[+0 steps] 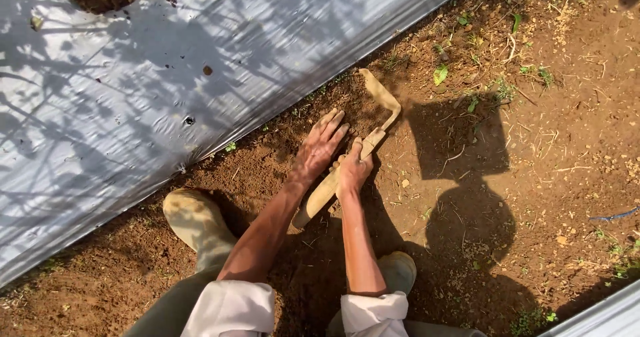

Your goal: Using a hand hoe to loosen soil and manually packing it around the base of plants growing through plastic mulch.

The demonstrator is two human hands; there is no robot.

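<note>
Soil [267, 170] lies under the left hand [320, 147], its fingers spread wide and pressed flat beside the silver plastic sheet [133, 97]. The right hand [352, 170] has fingers wrapped around the wooden handle of a hoe [373, 120], its blade sunk in earth just ahead.

I see a silver-white plastic mulch sheet [133, 97] across the upper left of the frame, dappled with grey leaf shadows and a few dark specks. The reddish-brown soil [533, 144] carries scattered small green weeds [441, 74]. The pale tan wooden-handled hand hoe [373, 130] is dusted brown. Rolled white sleeves [233, 307] sit above olive-green trousers [173, 304], and the muddy khaki rubber boots [193, 217] match the earth.
</note>
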